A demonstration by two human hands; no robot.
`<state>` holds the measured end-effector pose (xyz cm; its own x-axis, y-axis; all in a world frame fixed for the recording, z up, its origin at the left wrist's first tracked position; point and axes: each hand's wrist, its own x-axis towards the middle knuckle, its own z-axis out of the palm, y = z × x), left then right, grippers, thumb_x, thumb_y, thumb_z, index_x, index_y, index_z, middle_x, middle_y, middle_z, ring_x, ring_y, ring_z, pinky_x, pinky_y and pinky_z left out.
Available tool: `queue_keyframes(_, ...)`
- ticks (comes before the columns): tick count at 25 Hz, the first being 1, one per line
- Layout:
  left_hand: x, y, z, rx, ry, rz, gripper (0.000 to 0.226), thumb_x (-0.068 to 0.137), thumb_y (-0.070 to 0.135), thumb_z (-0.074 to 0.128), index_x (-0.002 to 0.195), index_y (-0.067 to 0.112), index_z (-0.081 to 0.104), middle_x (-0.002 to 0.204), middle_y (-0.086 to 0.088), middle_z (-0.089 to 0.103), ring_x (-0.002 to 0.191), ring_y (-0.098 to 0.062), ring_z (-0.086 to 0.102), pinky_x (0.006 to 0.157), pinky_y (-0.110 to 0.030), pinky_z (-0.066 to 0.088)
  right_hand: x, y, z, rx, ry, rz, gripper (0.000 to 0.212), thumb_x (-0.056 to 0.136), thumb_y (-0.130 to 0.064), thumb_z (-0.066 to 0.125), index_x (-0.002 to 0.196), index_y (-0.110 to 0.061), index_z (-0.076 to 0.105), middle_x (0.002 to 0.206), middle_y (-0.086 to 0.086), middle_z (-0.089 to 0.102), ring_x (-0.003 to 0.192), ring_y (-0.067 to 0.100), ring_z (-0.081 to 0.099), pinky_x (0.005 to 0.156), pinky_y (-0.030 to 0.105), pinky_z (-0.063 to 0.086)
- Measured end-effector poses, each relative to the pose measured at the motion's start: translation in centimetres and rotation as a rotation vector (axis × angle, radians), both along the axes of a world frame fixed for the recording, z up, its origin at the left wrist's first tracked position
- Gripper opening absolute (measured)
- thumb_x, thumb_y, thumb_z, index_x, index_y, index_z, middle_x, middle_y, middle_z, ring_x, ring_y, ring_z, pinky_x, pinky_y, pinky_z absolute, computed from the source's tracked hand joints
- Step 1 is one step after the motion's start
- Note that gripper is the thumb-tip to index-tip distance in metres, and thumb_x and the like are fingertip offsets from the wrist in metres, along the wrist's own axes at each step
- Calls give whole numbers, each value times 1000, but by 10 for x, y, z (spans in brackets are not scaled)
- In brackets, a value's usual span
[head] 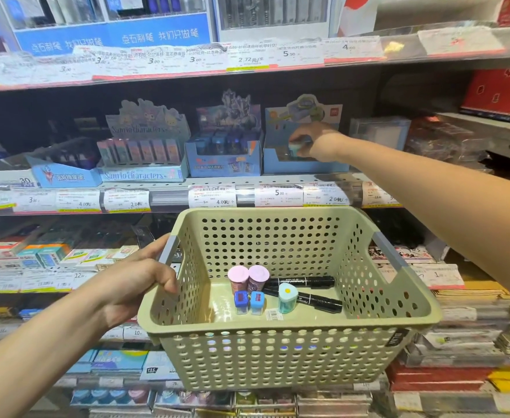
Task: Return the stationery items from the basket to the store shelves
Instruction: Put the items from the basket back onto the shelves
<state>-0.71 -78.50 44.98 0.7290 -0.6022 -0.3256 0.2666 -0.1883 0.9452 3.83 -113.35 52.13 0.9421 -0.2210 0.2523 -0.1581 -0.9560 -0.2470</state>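
Two hands are at work: the left hand (140,276) grips the left rim of a pale green perforated basket (278,351), its fingers curled over the edge beside the grey handle, holding the basket up in front of the store shelves (169,194). The right hand (314,140) reaches far across to the middle shelf, fingers and thumb pinched round a small pale teal sharpener (297,146) held at the open top of a blue display box (305,164). Left of that box stand another blue display box (223,159) and a Sanrio characters display (143,173). On the basket floor lie seven more items: two pink round-topped containers (247,279) side by side toward the far wall, two black markers (308,289) to their right, two small blue sharpeners (249,301) nearer the camera, and a teal sharpener with a flower on top (288,298) resting against the nearer marker. Price labels (211,196) line the shelf edge above the basket
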Motion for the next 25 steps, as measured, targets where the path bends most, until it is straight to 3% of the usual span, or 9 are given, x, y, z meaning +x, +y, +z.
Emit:
queue_keyframes(2, -1, 0, 0, -2, 4, -4, 71, 73, -25, 26, 104, 27, 62, 59, -16, 65, 41, -25, 60, 34, -28, 46, 0, 0, -2, 10, 5, -7, 39, 90, -8, 58, 129, -10, 54, 136, 8, 52, 123, 28, 49, 101, 30, 39)
queue_keyframes(4, -2, -1, -1, -16, 6, -10, 71, 72, -26, 26, 104, 26, 62, 62, -17, 64, 41, -26, 60, 33, -28, 46, 2, -1, -4, -17, 14, -27, 38, 91, -9, 56, 129, -11, 55, 136, 7, 52, 123, 29, 49, 99, 27, 39)
queue_keyframes(7, -1, 1, -1, -32, 17, -4, 73, 51, -20, 42, 102, 26, 65, 80, -22, 63, 48, -30, 63, 36, -34, 50, 4, -2, -7, -56, 27, -32, 35, 92, -8, 51, 127, -12, 58, 134, 8, 55, 120, 29, 50, 96, 25, 41)
queue_keyframes(10, 0, 2, -3, -37, 17, 9, 74, 43, -15, 41, 97, 28, 67, 85, -22, 62, 51, -30, 63, 38, -35, 51, 1, 0, -8, -83, 64, -47, 43, 92, -3, 43, 134, -9, 48, 141, 12, 47, 126, 30, 45, 107, 35, 39)
queue_keyframes(13, -2, 3, -1, -34, 12, 7, 68, 55, -22, 41, 93, 28, 67, 82, -22, 61, 48, -29, 62, 36, -33, 49, -15, 3, -11, -171, 38, -25, 58, 91, 6, 35, 145, -15, 34, 152, 8, 30, 139, 28, 30, 114, 31, 25)
queue_keyframes(18, -2, 2, -3, -35, 13, 15, 69, 70, -26, 31, 96, 28, 65, 75, -21, 62, 46, -28, 62, 36, -32, 49, -42, 12, -25, -92, -28, 39, 66, 87, 9, 39, 146, -17, 26, 150, 11, 31, 135, 29, 36, 109, 35, 33)
queue_keyframes(20, -2, 3, -4, -43, 20, 14, 68, 59, -23, 41, 99, 27, 65, 75, -21, 63, 47, -29, 62, 36, -33, 49, -56, 23, -30, -116, -222, 148, 54, 86, 2, 45, 138, -13, 39, 140, 11, 41, 125, 26, 44, 103, 36, 39)
queue_keyframes(22, -1, 4, -4, -40, 24, 3, 75, 45, -17, 42, 102, 26, 65, 80, -23, 62, 49, -30, 62, 38, -34, 50, -75, 38, -35, -135, -384, 283, 32, 85, -5, 50, 116, -10, 56, 113, 4, 54, 100, 18, 55, 86, 34, 47)
queue_keyframes(25, 0, 5, -7, -36, 29, 2, 79, 42, -15, 41, 105, 25, 65, 78, -23, 62, 46, -29, 61, 36, -32, 49, -102, 63, -43, -125, -180, 470, 14, 80, -13, 51, 85, -13, 65, 71, -10, 56, 62, 3, 52, 60, 22, 44)
